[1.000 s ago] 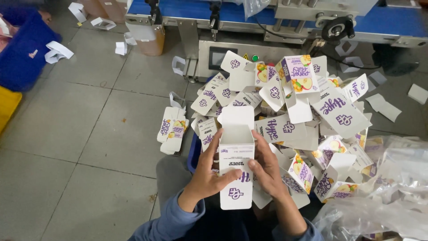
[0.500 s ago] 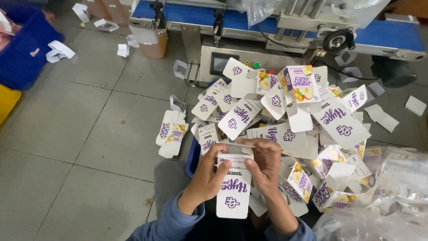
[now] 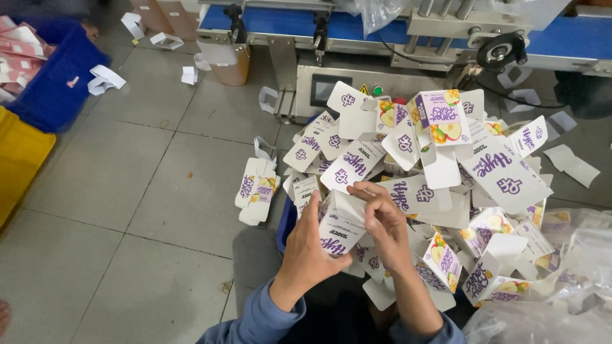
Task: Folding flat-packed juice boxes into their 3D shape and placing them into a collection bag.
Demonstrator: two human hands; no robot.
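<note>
A small white carton with purple print [image 3: 341, 224] is held between both my hands, its end tilted toward me. My left hand [image 3: 307, 250] grips its left side and underside. My right hand [image 3: 382, 223] is on its right side, fingers curled over the top edge by the flap. Just beyond lies a big heap of the same cartons [image 3: 440, 165], some opened up, some flat, several showing a fruit picture. The heap hides most of a blue bin [image 3: 286, 223] under it.
A blue conveyor machine [image 3: 382, 28] with a grey control box [image 3: 328, 86] stands behind the heap. Blue [image 3: 54, 89] and yellow [image 3: 19, 159] crates sit at far left. Loose cartons [image 3: 256, 188] and paper scraps litter the tiled floor. Clear plastic bags [image 3: 561, 280] lie at lower right.
The carton was upright with its top flap open; the flap has been folded down and the carton tipped over toward me, both hands shifting around it.
</note>
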